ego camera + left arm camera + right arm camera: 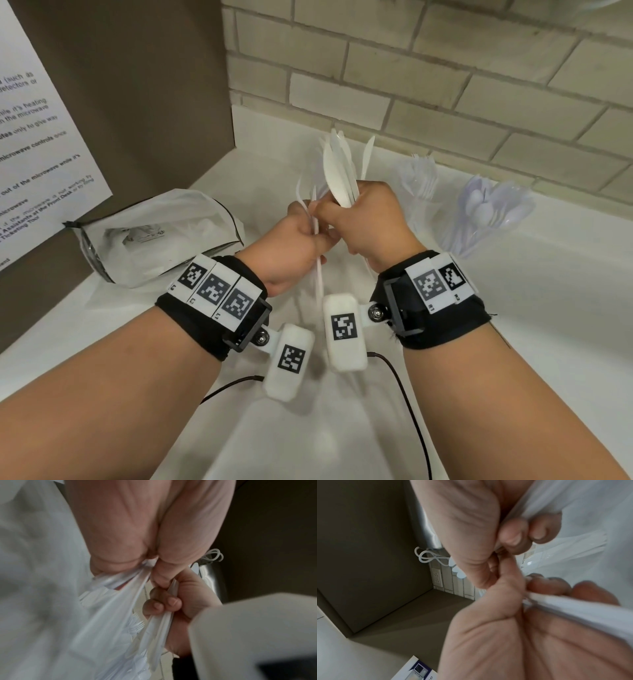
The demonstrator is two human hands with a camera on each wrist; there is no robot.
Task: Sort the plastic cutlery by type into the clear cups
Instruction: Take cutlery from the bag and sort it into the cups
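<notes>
My right hand [368, 209] grips a bundle of white plastic knives [337, 164], blades pointing up and away. Touching it on the left, my left hand [299, 234] pinches a few thin white cutlery pieces [315, 226] seen edge-on; their type is unclear. Both hands are held above the white counter [513, 325]. To the right stand a clear cup of forks [422, 181] and a clear cup of spoons [488, 209]. In the left wrist view my left hand [123, 563] clamps white handles [118, 579] while the right hand's fingers [164, 601] curl round the knife handles [159, 623]. The right wrist view shows the same.
A crumpled clear plastic bag [154, 233] lies on the counter to the left, against a brown cabinet side [137, 85] that carries a printed notice [37, 144]. A brick wall [445, 75] runs behind the cups. Cables [404, 383] trail from the wrist cameras.
</notes>
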